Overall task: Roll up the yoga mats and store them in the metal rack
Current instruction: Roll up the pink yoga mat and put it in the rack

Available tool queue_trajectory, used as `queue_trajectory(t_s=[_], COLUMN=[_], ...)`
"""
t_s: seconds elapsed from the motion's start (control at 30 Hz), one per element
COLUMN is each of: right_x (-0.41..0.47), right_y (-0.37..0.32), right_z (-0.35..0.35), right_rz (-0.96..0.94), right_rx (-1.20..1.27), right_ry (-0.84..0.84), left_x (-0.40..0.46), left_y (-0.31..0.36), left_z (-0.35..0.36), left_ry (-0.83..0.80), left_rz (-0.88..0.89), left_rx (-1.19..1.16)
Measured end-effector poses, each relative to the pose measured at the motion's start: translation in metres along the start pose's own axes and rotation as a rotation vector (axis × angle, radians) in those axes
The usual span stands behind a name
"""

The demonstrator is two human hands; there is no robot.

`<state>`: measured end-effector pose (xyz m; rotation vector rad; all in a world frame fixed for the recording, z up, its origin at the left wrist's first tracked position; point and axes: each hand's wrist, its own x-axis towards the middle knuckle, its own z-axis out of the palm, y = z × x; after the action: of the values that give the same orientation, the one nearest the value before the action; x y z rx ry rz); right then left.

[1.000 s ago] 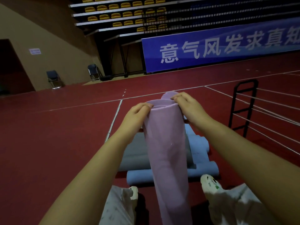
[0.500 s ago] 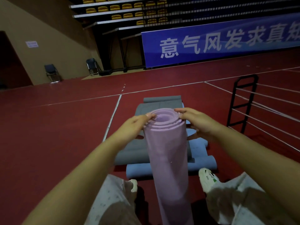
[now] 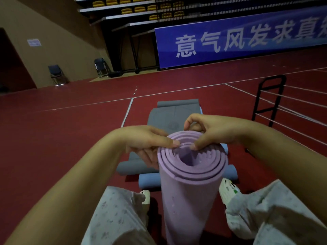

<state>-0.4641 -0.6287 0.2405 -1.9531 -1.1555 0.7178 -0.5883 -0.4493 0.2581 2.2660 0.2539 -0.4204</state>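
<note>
A rolled purple yoga mat [image 3: 187, 197] stands upright between my knees, its spiral top end facing me. My left hand [image 3: 146, 142] grips the roll's upper left rim, thumb on the layers. My right hand [image 3: 212, 131] pinches the inner layers at the top right rim. Behind the roll, a grey mat [image 3: 169, 114] lies on the floor, partly rolled at its near end. A blue mat [image 3: 148, 180] lies under it, also curled at the near end. The black metal rack [image 3: 269, 98] stands at the right.
The red court floor [image 3: 62, 138] with white lines spreads all around. Two folding chairs [image 3: 56, 75] stand by the far left wall. A blue banner [image 3: 238, 39] and stands of yellow seats close off the back. My shoes [image 3: 228, 188] flank the purple roll.
The purple roll has come lower and closer to me, so its spiral end now faces up. Both hands have shifted from the sides onto the top rim, fingers on the inner layers.
</note>
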Motion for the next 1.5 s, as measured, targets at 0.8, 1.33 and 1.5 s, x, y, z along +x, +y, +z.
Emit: queue_trajectory(t_s=[0.8,1.33,1.5], right_x=[0.004,0.109,0.152], right_y=[-0.059,0.041,0.216], right_z=[-0.032,-0.168,-0.136], right_rz=[0.127,-0.324,-0.146], right_rx=[-0.565,-0.568,-0.307], right_ry=[0.300,0.904,0.767], left_x=[0.019,0.201,0.343], left_y=[0.073,0.117,0.035], left_z=[-0.028,-0.073,0.021], left_ry=[0.250,0.977,0.830], left_rz=[-0.037,0.421,0.367], left_rx=[0.053,0.389,0.351])
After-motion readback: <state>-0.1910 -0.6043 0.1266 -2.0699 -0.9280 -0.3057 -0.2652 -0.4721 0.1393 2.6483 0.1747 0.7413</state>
